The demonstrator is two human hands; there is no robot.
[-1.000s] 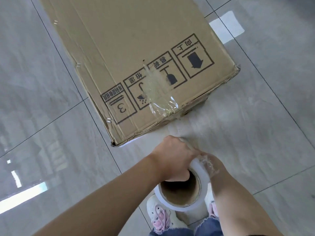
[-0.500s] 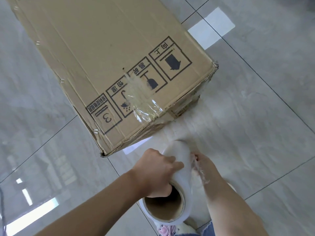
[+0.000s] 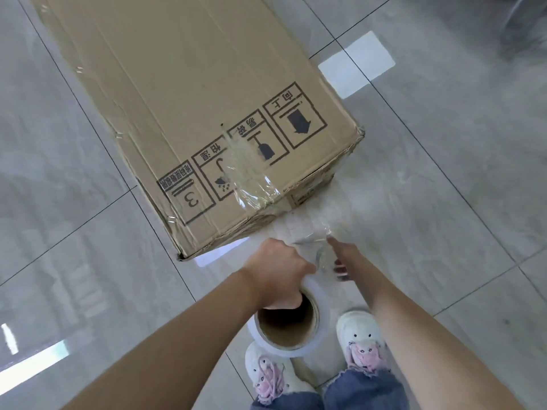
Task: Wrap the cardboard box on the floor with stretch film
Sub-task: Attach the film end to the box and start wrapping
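Two hands at work over a roll of stretch film, held upright just above the shoes. Left hand clamped on the roll's top rim, thumb tucked inside the brown cardboard core, fingers curled round the outside. Right hand reaching past the roll toward the floor, fingers pointing forward and part hidden behind clear film; whether pinching the film or only brushing it, cannot tell. Long cardboard box lying flat on the grey tiled floor, its near end just beyond the hands, handling symbols printed there. Film tail already stuck over the near top edge, running down the end face and back as a loose, crinkled sheet to the roll.

Probably the step in hand: paying out film and drawing it taut before carrying it round the box. Best done by keeping the roll's axis parallel to the box face, letting the core turn on the thumb, and pulling steadily so the sheet flattens rather than ropes. Worth smoothing the bunched stretch near the right fingertips first; a hard jerk could peel the stuck tail off the cardboard.
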